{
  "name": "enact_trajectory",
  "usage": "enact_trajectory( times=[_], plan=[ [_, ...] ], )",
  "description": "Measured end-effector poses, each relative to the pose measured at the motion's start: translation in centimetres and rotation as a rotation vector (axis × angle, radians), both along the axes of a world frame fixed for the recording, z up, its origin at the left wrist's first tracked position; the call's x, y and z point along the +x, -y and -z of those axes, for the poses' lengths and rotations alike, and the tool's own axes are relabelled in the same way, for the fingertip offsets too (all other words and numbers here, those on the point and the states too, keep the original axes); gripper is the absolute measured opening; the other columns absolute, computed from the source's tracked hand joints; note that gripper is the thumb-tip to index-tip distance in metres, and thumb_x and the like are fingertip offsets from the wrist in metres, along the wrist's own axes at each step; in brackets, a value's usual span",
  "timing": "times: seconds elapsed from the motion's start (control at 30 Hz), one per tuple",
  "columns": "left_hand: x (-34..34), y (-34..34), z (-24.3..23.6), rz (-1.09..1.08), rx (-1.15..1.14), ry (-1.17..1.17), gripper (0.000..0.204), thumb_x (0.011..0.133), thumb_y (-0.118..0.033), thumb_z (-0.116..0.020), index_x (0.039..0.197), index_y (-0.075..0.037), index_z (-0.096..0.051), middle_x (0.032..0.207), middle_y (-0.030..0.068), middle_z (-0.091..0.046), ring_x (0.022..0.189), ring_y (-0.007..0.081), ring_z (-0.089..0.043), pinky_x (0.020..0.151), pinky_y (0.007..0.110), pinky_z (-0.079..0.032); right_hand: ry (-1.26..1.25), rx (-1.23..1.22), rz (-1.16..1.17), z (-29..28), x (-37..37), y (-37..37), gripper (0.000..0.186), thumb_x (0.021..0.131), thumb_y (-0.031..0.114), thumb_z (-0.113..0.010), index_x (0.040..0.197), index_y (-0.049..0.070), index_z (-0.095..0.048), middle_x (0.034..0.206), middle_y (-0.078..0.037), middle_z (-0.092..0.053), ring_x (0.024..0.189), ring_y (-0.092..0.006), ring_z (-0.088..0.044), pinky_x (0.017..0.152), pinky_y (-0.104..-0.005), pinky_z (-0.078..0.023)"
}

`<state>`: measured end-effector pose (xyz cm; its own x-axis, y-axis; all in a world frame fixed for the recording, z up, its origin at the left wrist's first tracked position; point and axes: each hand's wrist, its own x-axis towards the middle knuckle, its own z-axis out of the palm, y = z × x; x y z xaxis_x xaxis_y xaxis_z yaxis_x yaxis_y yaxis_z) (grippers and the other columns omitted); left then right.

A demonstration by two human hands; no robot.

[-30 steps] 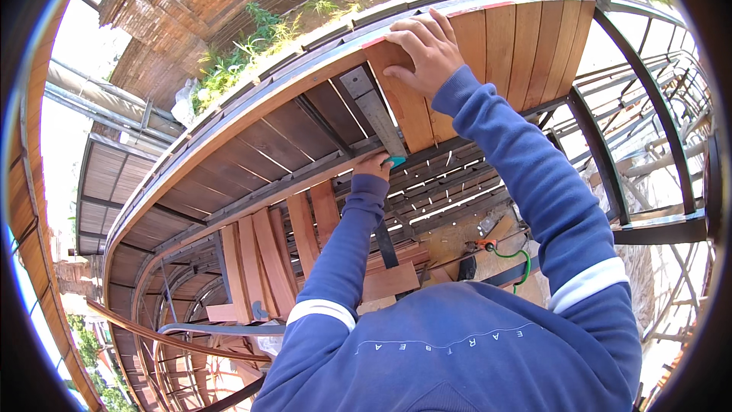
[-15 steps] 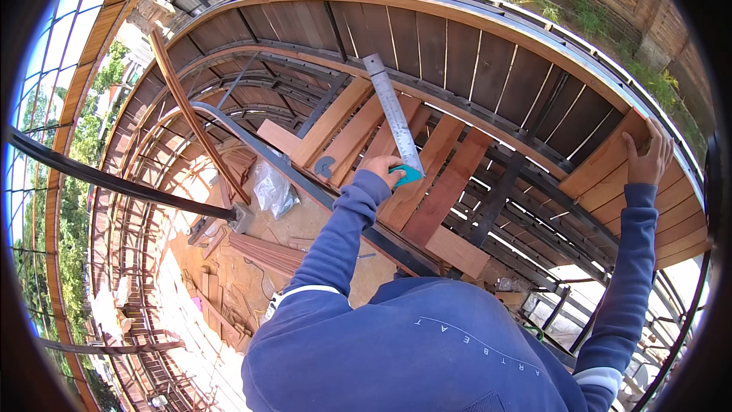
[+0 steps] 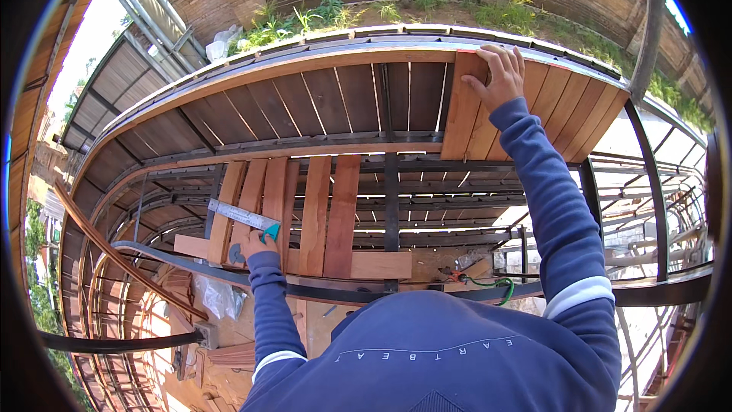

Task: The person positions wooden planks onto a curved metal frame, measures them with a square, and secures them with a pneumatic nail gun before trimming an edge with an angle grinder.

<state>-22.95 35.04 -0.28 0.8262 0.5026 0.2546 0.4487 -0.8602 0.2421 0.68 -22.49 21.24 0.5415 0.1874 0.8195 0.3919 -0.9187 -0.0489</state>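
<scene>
Beyond the left hand (image 3: 255,247) and the right hand (image 3: 501,76), along a sweeping bend, take in first the frame (image 3: 391,217) and its wooden rail (image 3: 335,61); best, probably, to reach across without leaning hard on either. Beneath the right hand and out to its right, note the row of boards (image 3: 572,111), set closely side by side; a good guide, likely, for judging alignment. Beneath the left hand and off to its right, watch the separate boards (image 3: 341,214), laid with uneven gaps and seemingly unfastened; wise, perhaps, to put no heavy push on them, for fear of a slide or a tip. Directly under the right hand, find the end board (image 3: 459,118), leftmost in the row. Press there softly and evenly, with the fingers spread near the rail and clamped on nothing visible, so as to hold the edge snug without springing it out of line. Well apart from that, down and to the left, manage the metal square (image 3: 238,216) with the left hand, curled round the teal handle (image 3: 271,231), with the blade pointing away leftward over the separate boards. Cannot tell whether resting flat or slightly raised. Better, likely, to carry it by the handle alone, sparing its corner from knocks. Just left of the left hand, mind the small grey curved piece (image 3: 235,253), easy to sweep off with a careless knuckle; touching or not, impossible to tell.
</scene>
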Motion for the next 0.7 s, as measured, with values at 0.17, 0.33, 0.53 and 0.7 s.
enact_trajectory(
  times=[0.17, 0.33, 0.53, 0.7],
  plan=[
    [2.3, 3.4, -3.6, 0.139, 0.0, 0.248, 0.031, 0.078, -0.016, -0.071, 0.106, -0.003, -0.064, 0.103, 0.0189, -0.059, 0.104, 0.0401, -0.055, 0.09, 0.049, -0.045, -0.019, 0.008, 0.021, -0.1, -0.5, 0.9, 0.054, 0.076, 0.039, -0.08, 0.12, 0.014, -0.061, 0.129, -0.005, -0.058, 0.127, -0.0255, -0.049, 0.121, -0.0484, -0.019],
    [13.4, 21.8, -17.1, 0.742, -0.095, 0.572, 0.047, 0.079, -0.017, -0.074, 0.122, -0.004, -0.061, 0.118, 0.0173, -0.06, 0.115, 0.0368, -0.054, 0.101, 0.045, -0.043, -0.013, 0.005, 0.018, 0.0, -0.5, 0.7, 0.054, 0.077, 0.039, -0.079, 0.121, 0.014, -0.061, 0.13, -0.005, -0.058, 0.127, -0.0259, -0.049, 0.12, -0.0487, -0.02],
    [25.0, 36.9, -25.9, 1.058, 0.291, 0.301, 0.098, 0.069, -0.051, -0.082, 0.147, -0.011, -0.038, 0.15, 0.0092, -0.041, 0.143, 0.0275, -0.033, 0.121, 0.05, -0.019, -0.005, 0.026, -0.017, -0.4, -0.5, 0.4, 0.053, 0.077, 0.038, -0.079, 0.121, 0.016, -0.061, 0.13, -0.005, -0.058, 0.127, -0.0256, -0.049, 0.12, -0.0486, -0.02],
    [26.8, 39.9, -23.7, 0.984, 0.283, 0.357, 0.1, 0.061, -0.052, -0.087, 0.143, -0.016, -0.043, 0.146, 0.0056, -0.047, 0.139, 0.0253, -0.039, 0.115, 0.047, -0.023, -0.021, 0.037, -0.032, -0.1, -0.3, 0.9, 0.051, 0.077, 0.037, -0.078, 0.121, 0.017, -0.06, 0.13, -0.004, -0.056, 0.127, -0.024, -0.049, 0.121, -0.0489, -0.018]
  ],
)
